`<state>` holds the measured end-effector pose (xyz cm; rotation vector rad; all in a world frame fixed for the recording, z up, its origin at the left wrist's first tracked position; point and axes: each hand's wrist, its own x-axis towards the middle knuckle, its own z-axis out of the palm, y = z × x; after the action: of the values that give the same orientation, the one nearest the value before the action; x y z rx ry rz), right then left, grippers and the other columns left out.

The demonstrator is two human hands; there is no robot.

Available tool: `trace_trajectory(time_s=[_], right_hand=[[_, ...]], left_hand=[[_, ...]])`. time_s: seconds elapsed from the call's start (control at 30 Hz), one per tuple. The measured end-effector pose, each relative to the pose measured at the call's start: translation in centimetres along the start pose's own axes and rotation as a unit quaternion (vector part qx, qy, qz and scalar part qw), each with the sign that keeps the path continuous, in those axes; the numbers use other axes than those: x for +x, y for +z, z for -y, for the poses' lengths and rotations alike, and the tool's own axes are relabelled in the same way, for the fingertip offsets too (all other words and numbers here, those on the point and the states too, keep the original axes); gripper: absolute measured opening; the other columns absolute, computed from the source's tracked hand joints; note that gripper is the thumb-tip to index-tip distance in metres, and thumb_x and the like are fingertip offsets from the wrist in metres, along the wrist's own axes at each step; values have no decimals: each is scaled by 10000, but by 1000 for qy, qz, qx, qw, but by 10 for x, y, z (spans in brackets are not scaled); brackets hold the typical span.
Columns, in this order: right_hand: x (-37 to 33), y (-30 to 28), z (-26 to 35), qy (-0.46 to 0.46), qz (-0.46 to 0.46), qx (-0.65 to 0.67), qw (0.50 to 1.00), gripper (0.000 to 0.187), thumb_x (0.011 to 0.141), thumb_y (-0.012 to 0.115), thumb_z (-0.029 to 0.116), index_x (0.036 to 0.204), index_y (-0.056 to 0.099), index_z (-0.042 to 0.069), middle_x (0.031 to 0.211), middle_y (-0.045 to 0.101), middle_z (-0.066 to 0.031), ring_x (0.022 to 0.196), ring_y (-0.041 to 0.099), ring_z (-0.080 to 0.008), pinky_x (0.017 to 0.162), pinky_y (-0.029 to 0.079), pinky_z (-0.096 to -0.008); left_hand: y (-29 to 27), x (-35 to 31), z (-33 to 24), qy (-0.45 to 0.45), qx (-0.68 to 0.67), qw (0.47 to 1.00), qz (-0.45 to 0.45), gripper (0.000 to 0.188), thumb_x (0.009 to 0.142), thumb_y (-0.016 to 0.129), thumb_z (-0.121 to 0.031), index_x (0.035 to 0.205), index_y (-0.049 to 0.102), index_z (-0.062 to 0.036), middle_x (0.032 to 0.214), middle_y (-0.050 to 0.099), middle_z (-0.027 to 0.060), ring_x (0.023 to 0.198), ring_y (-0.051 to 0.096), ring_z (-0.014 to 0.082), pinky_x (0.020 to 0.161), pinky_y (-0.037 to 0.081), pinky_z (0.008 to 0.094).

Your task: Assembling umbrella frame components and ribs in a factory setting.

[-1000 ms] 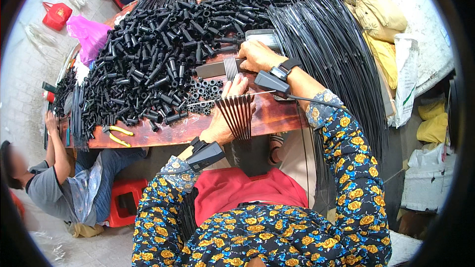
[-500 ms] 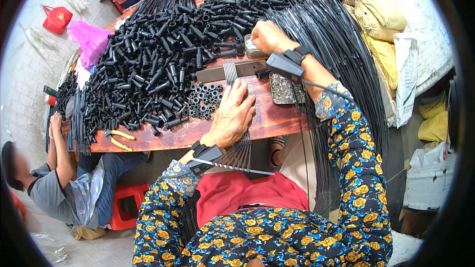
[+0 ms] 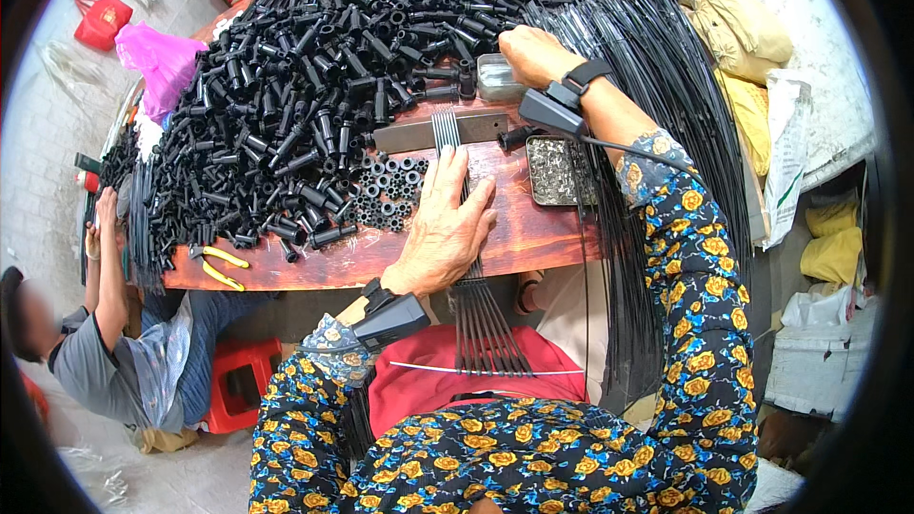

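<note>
My left hand (image 3: pixel 446 228) lies flat, fingers spread, pressing a row of thin black rods (image 3: pixel 486 324) onto the wooden table (image 3: pixel 533 228). The rods' far ends (image 3: pixel 445 126) cross a flat dark bar (image 3: pixel 409 133), and their near ends fan out over the table's edge above my lap. My right hand (image 3: pixel 533 52) reaches farther back, its fingers curled over a small grey box (image 3: pixel 495 78) beside the heap of black plastic tubes (image 3: pixel 305 86). What its fingers hold is hidden. A cluster of short upright tubes (image 3: pixel 390 190) stands just left of my left hand.
A small tray of metal bits (image 3: pixel 552 169) sits under my right forearm. A long bundle of black rods (image 3: pixel 666 95) drapes over the table's right side. Yellow pliers (image 3: pixel 224 262) lie at the front left edge. Another person (image 3: pixel 105 324) sits low left by a red stool (image 3: pixel 238 381).
My left hand carried the fan of rods from the table's edge onto the table and now presses them flat across the bar. My right hand left the bar and moved back to the grey box.
</note>
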<state>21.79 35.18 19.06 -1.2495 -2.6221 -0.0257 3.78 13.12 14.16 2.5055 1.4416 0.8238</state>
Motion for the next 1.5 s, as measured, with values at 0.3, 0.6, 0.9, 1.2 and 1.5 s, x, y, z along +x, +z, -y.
trace_trajectory(time_s=[0.3, 0.6, 0.9, 1.2, 1.5], right_hand=[[-1, 11, -16, 31, -47, 44, 997, 154, 713, 586, 15, 800, 712, 0, 780, 665, -241, 775, 670, -381, 738, 534, -425], [-18, -8, 16, -79, -62, 208, 973, 115, 710, 668, 118, 772, 710, 30, 714, 675, -149, 691, 675, -296, 663, 531, -364], [-39, 6, 48, -85, 31, 175, 980, 232, 805, 622, 77, 1020, 705, 52, 862, 670, -203, 836, 651, -370, 729, 513, -437], [-37, 9, 53, -96, 58, 168, 979, 271, 810, 602, 58, 1065, 694, 50, 856, 655, -224, 830, 636, -388, 723, 497, -452], [-37, 2, 52, -91, 84, 175, 977, 307, 825, 606, 67, 1124, 672, 46, 946, 665, -236, 903, 641, -383, 780, 502, -434]], left_hand=[[-2, 0, 0, 12, 15, 1000, 7, 409, 830, 654, -125, 1214, 560, -22, 1386, 349, 331, 1308, 335, 499, 1109, 285, 527], [-2, -2, 1, 6, 24, 1000, 8, 409, 830, 656, -105, 1220, 565, -24, 1412, 343, 307, 1329, 320, 489, 1114, 281, 517], [-1, -1, 0, 7, 17, 1000, -4, 377, 847, 641, -121, 1201, 571, -12, 1389, 351, 328, 1319, 325, 500, 1105, 284, 520], [0, -1, 1, 2, 24, 1000, -4, 368, 849, 647, -136, 1193, 584, -20, 1392, 358, 324, 1323, 329, 494, 1107, 288, 517], [1, -1, 3, 9, 30, 999, -12, 337, 856, 641, -147, 1165, 601, -20, 1385, 370, 311, 1315, 338, 492, 1101, 298, 514]])
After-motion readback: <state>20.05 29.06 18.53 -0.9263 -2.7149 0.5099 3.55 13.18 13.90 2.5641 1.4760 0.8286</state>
